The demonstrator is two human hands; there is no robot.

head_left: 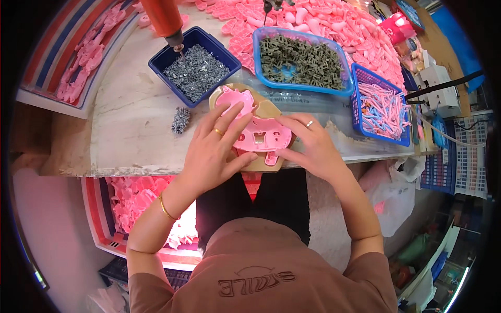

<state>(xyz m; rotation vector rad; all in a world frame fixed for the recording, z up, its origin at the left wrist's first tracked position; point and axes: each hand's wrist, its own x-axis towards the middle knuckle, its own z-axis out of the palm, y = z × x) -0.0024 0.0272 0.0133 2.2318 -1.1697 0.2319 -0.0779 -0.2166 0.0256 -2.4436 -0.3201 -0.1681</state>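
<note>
A pink molded plastic shell (269, 131), its hollow side up, rests in a tan holding block (269, 108) at the table's front edge. My left hand (211, 143) reaches over the shell's left side, fingers long and thumb toward the near edge, gripping it. On the right, the thumb and forefinger of my right hand (310, 146) hold the shell's rim. My left fingers hide part of the shell. Above and left hangs a red electric screwdriver (166, 21), its bit over a dark blue tray (156, 65) of small silver screws (195, 73).
A blue tub (300, 87) holds dark green small parts. Beside it, a blue basket (360, 112) contains pink and blue sticks. Pink shells (323, 21) are heaped behind. A screw cluster (180, 120) lies at left. More pink pieces (135, 201) fill a container below the table.
</note>
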